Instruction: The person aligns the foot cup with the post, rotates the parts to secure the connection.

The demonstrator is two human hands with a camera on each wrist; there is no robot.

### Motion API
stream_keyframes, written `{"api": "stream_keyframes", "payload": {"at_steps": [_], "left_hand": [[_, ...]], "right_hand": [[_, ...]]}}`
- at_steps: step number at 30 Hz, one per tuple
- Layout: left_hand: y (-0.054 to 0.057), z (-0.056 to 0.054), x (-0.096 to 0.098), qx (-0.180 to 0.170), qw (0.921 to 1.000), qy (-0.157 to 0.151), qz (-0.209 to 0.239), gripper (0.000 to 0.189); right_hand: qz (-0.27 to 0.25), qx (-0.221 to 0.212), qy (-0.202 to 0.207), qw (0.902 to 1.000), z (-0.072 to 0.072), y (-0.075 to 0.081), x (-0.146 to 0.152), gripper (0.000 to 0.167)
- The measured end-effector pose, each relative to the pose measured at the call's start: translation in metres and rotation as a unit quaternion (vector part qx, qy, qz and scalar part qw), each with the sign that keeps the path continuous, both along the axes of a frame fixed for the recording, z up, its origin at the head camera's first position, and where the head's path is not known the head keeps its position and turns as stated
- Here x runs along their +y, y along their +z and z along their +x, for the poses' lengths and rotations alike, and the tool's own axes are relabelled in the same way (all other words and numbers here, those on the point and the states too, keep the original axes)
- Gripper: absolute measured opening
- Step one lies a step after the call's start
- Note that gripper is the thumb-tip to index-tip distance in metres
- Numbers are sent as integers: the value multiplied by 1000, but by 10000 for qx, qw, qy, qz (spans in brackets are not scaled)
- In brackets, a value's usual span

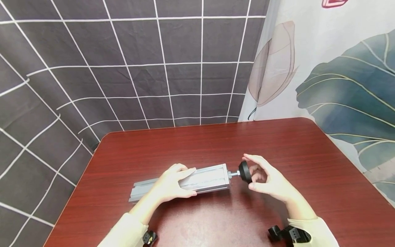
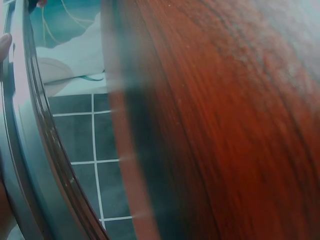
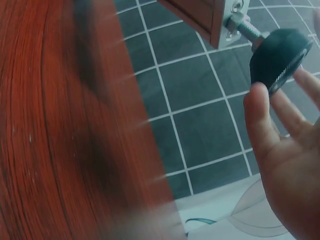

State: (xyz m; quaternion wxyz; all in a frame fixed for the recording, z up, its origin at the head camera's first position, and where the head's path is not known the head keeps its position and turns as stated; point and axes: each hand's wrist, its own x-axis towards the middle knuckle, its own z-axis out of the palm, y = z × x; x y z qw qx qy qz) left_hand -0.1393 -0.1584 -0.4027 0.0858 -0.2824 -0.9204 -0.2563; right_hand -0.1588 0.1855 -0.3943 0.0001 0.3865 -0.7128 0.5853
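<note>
A silver aluminium profile (image 1: 206,177) lies lengthwise across the table in the head view. My left hand (image 1: 172,181) grips it from above, thumb along the near side and fingers over the far side. From its right end plate sticks a threaded bolt with a nut (image 1: 234,174), carrying a black levelling foot (image 1: 245,171). Around that foot curl the fingers and thumb of my right hand (image 1: 268,180). In the right wrist view the thumb (image 3: 258,107) touches the rim of the foot (image 3: 280,57). Only a strip of the profile (image 2: 35,135) shows in the left wrist view.
The red-brown wooden table (image 1: 197,144) has rounded far corners. Behind it hangs a dark grey cloth (image 1: 182,79) with a white grid, and a leaf-patterned curtain (image 1: 324,103) hangs at the right. A black wrist mount (image 1: 293,235) sits at the right sleeve.
</note>
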Motion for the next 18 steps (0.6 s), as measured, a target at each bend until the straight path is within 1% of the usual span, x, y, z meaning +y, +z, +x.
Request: {"api": "stream_keyframes", "payload": {"at_steps": [2,4,6,11,14,18], "left_hand": [[0,0,0,0,10000,-2,44,67],[0,0,0,6,10000,8,77,67],[1,0,0,-2,9999,20,109,67],[2,2,0,-144,9998,55,154,67],[1,3,0,-186,9997,69,128,67],[1,4,0,-60,10000,21,39,66]], "right_hand": [[190,-26,95,9998,1,0,2,82],[305,-52,111,9995,2,0,4,81],[364,-47,-26,9993,2,0,4,77],[412,-200,-593,9972,2,1,1,68],[390,-263,-713,9963,2,1,-2,64],[367,-344,-725,9961,3,1,-5,62]]}}
